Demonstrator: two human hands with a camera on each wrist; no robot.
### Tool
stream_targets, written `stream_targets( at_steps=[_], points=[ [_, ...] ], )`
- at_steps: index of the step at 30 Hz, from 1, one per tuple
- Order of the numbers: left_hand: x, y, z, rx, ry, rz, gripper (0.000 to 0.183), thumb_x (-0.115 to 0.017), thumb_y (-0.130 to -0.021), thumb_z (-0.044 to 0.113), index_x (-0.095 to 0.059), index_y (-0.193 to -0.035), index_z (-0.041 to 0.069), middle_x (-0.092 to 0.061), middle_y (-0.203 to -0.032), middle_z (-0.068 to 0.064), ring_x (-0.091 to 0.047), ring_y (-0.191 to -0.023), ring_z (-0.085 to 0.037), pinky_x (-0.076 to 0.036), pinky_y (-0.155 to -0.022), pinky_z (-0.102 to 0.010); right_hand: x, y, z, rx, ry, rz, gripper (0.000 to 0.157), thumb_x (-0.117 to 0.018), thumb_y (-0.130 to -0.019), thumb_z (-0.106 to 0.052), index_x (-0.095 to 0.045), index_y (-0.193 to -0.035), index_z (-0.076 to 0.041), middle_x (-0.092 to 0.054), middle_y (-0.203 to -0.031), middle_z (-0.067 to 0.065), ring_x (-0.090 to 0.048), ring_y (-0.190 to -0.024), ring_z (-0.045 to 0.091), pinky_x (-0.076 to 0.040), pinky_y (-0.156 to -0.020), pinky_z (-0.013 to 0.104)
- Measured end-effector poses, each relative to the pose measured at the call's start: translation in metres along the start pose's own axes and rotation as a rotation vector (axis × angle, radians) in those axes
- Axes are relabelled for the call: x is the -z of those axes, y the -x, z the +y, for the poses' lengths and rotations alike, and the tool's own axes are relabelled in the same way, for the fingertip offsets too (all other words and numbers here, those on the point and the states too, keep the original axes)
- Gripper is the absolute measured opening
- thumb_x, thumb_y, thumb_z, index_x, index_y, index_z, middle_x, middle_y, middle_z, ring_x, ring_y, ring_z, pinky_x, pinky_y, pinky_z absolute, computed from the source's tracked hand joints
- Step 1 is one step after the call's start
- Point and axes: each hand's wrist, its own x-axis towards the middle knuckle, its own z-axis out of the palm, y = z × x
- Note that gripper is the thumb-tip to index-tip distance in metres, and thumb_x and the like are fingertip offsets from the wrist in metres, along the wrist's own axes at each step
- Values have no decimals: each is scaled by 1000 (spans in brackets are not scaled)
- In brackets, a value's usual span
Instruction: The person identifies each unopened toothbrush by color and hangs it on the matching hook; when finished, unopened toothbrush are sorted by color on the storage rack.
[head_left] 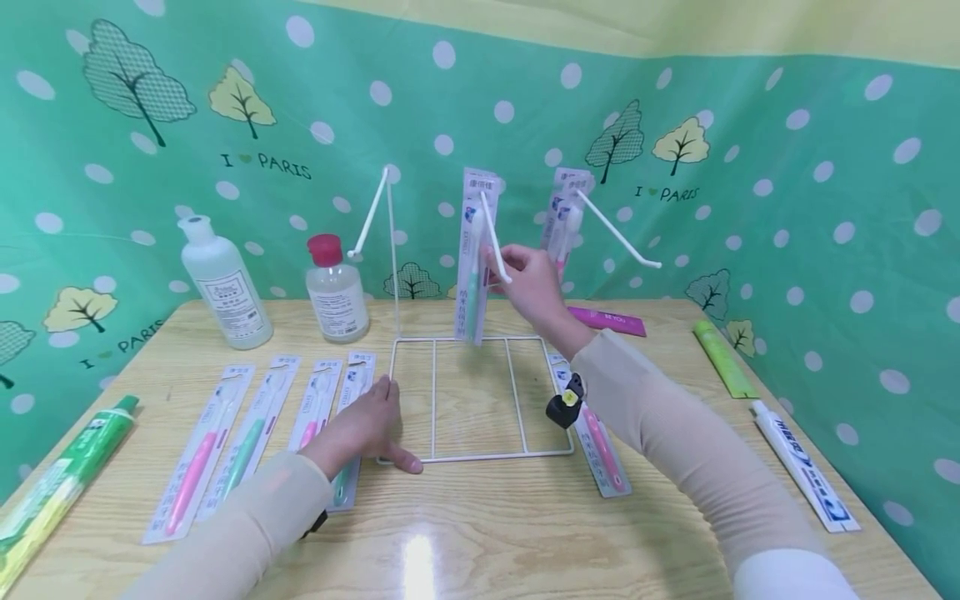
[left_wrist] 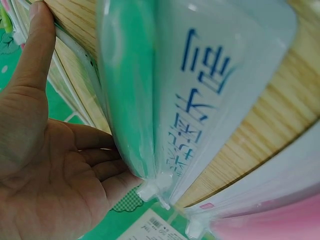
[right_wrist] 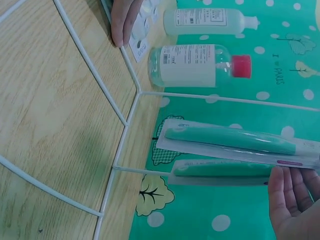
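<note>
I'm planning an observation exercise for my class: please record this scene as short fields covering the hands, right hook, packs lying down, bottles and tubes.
Left hand: at the near left corner of the white rack
Right hand: holds a green toothbrush pack by the middle hook
Right hook: toothbrush packs hanging
Packs on table: four left, one right
Bottles: red-capped, taller
Tubes: green-and-yellow, pink, lime, white-and-blue

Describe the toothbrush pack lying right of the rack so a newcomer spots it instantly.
On the wooden table, find the white wire rack. Beside its base's right edge lies a pink-handled toothbrush pack, partly hidden behind the right arm. It is the only one lying there; the four other flat packs lie to the rack's left.
</note>
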Motion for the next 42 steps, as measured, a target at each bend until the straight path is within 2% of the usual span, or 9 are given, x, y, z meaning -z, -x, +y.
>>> stream_targets(
  at_steps=[9,14,17,21,28,33,42],
  points=[
    [0,2,4,1,15,-10,133,-75,-48,62,-16,-136,-17,-9,-142,-35,-13,-132,-45,-16,-108,-48,7,-2,4,3,91,-17,27,-59,-88,-28,-64,-100,-3,-66,-91,10,-62,-88,27,-53,-70,27],
    [0,2,3,-4,7,-2,134,-75,-47,63,-15,-136,-17,-9,-142,-36,-14,-131,-45,-17,-108,-49,18,3,11,6,214,-58,28,-61,-87,-26,-61,-105,-5,-63,-94,11,-59,-87,25,-53,-72,33],
    [1,2,1,-6,1,2,135,-74,-47,64,-15,-136,-17,-9,-141,-36,-14,-131,-46,-17,-108,-49,29,8,16,-10,280,-100,26,-62,-87,-27,-60,-106,-9,-62,-95,8,-57,-85,19,-53,-73,35],
    [2,1,0,-4,3,1,135,-74,-47,64,-15,-136,-17,-9,-141,-36,-14,-131,-46,-17,-108,-49,49,18,23,-18,317,-165,26,-60,-88,-29,-61,-106,-12,-61,-96,5,-57,-86,18,-52,-73,32],
    [2,2,0,-7,5,6,135,-75,-46,64,-16,-136,-18,-10,-141,-36,-14,-131,-46,-18,-108,-50,91,39,43,-7,394,-286,32,-60,-88,-26,-59,-113,-6,-62,-106,9,-59,-93,23,-52,-77,35],
    [2,1,0,-8,9,2,135,-74,-46,65,-16,-136,-18,-10,-141,-36,-14,-131,-46,-18,-107,-50,117,52,68,-75,457,-341,35,-62,-86,-24,-59,-114,-3,-59,-108,11,-59,-95,28,-53,-77,39],
    [2,0,0,-12,17,0,136,-74,-45,65,-15,-136,-17,-9,-142,-36,-13,-131,-46,-17,-107,-50,151,71,122,-252,528,-370,44,-61,-87,-29,-54,-121,-2,-58,-107,11,-57,-92,25,-52,-76,38]
  ],
)
